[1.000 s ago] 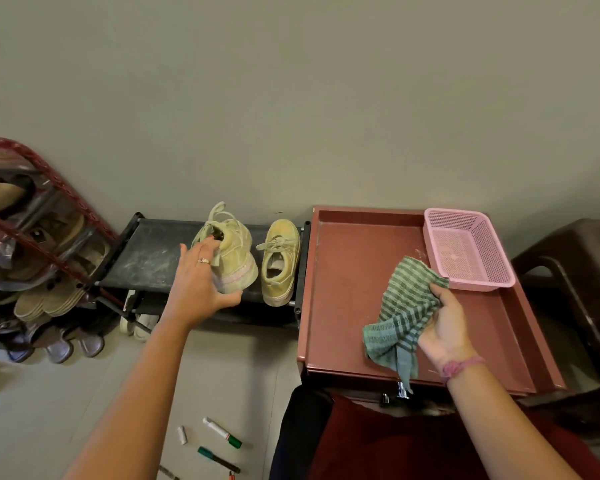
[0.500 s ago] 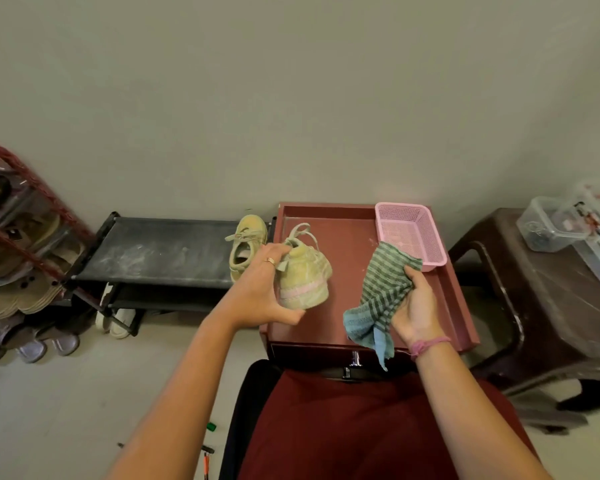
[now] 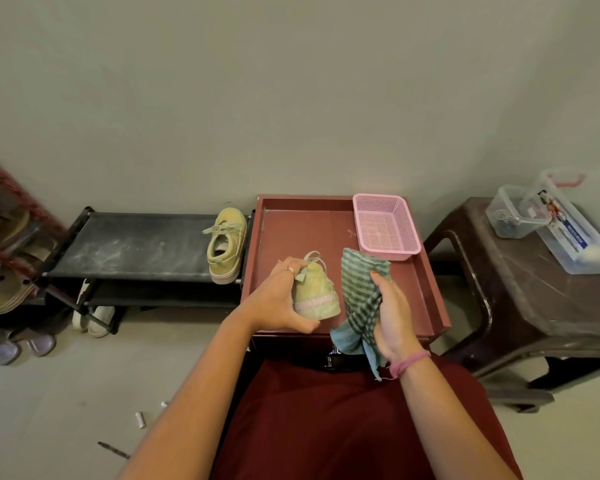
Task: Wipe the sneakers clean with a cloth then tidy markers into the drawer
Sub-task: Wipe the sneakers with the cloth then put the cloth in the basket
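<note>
My left hand (image 3: 279, 299) grips a pale yellow-green sneaker (image 3: 317, 294) by its heel side, held over the open reddish-brown drawer (image 3: 293, 230). Right beside it, my right hand (image 3: 392, 313) holds a green striped cloth (image 3: 359, 289) that hangs down past my wrist; cloth and sneaker are almost touching. The second sneaker (image 3: 226, 244) stands on the right end of the low black shoe rack (image 3: 129, 245). On the floor at lower left lie a white marker cap (image 3: 140, 419) and a dark marker (image 3: 113, 449), partly hidden by my left arm.
A pink plastic basket (image 3: 385, 226) sits in the drawer's far right corner. A brown plastic stool (image 3: 520, 292) on the right carries clear plastic boxes (image 3: 548, 220). A red shoe rack (image 3: 4, 258) with sandals stands at far left; white slippers (image 3: 92, 315) lie under the black rack.
My left hand lifted one sneaker off the black rack and carried it right, over the drawer, close to the cloth. My view shifted right, bringing in the stool.
</note>
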Action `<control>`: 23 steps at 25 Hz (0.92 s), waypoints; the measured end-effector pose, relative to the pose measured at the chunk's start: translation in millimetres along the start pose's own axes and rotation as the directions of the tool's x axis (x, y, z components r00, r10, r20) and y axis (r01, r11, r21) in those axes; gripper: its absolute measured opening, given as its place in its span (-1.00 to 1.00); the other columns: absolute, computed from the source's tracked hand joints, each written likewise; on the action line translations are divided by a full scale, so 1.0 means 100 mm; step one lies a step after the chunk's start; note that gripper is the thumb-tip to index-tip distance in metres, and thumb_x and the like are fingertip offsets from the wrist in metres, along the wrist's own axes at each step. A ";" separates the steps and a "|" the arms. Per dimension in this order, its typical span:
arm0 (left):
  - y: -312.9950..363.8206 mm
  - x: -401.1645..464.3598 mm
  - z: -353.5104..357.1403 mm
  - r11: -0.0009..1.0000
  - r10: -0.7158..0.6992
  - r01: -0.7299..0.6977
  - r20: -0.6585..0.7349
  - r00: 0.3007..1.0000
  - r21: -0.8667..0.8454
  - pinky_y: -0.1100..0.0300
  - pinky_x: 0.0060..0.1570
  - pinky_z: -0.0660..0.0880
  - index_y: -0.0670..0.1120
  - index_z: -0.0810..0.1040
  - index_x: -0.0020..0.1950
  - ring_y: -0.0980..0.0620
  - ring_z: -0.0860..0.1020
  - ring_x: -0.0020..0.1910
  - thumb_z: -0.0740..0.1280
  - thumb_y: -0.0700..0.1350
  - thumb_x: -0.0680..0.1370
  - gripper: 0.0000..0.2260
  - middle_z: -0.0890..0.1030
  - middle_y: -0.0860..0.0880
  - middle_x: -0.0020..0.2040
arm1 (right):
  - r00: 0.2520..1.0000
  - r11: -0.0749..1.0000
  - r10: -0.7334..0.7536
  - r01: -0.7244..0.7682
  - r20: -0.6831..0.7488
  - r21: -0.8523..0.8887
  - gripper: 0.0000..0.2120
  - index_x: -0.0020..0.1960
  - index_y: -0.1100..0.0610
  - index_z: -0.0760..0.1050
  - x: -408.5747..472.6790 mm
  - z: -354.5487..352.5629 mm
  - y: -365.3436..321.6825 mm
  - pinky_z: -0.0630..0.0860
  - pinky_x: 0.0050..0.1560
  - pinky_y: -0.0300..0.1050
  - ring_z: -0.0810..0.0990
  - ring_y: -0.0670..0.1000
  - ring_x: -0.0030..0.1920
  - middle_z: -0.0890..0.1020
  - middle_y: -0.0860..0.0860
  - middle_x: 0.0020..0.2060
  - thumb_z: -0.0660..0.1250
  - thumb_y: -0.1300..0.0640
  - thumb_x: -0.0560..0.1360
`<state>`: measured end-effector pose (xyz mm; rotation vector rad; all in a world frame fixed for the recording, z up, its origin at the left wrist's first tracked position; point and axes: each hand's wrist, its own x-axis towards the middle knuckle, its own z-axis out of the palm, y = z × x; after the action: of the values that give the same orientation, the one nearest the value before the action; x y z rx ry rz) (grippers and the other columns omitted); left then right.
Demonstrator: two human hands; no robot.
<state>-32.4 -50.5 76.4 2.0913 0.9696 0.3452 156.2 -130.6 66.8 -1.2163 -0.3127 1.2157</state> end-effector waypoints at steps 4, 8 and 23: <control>-0.02 0.15 -0.02 0.994 -0.040 0.038 -0.016 0.999 -0.105 0.50 0.08 0.29 -0.01 0.25 0.38 0.11 0.36 0.21 0.59 -0.12 0.26 -0.21 0.30 0.08 0.21 | 0.993 0.989 -0.094 0.102 0.074 -0.110 -0.76 0.17 0.23 0.54 -0.05 0.20 0.02 0.51 0.15 -0.04 0.63 0.06 0.10 0.67 0.11 0.06 0.18 0.18 0.60; -0.05 0.22 0.06 0.968 -0.083 0.050 -0.125 0.989 -0.247 0.60 0.18 0.24 -0.05 0.09 0.53 0.25 0.33 0.21 0.59 -0.08 0.23 0.00 0.18 0.09 0.26 | 0.979 0.978 -0.141 0.161 0.147 -0.134 -0.76 0.18 0.22 0.54 -0.04 0.34 0.00 0.56 0.02 -0.18 0.64 0.00 0.08 0.67 0.07 0.05 0.19 0.17 0.60; -0.03 0.27 0.21 0.936 -0.110 -0.014 -0.328 0.938 -0.352 0.55 0.07 0.34 0.02 0.39 0.38 0.39 0.42 0.19 0.58 -0.08 0.18 -0.21 0.44 0.09 0.24 | 0.755 0.165 -0.333 0.636 0.564 -0.754 -0.70 0.22 0.23 0.52 0.23 0.34 0.03 0.28 0.37 -0.14 0.39 -0.08 0.34 0.47 -0.03 0.32 0.17 0.13 0.58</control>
<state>-4.8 -40.4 58.3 1.7076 1.0683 0.8184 137.6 -93.6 68.5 -1.6783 -1.7222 0.4927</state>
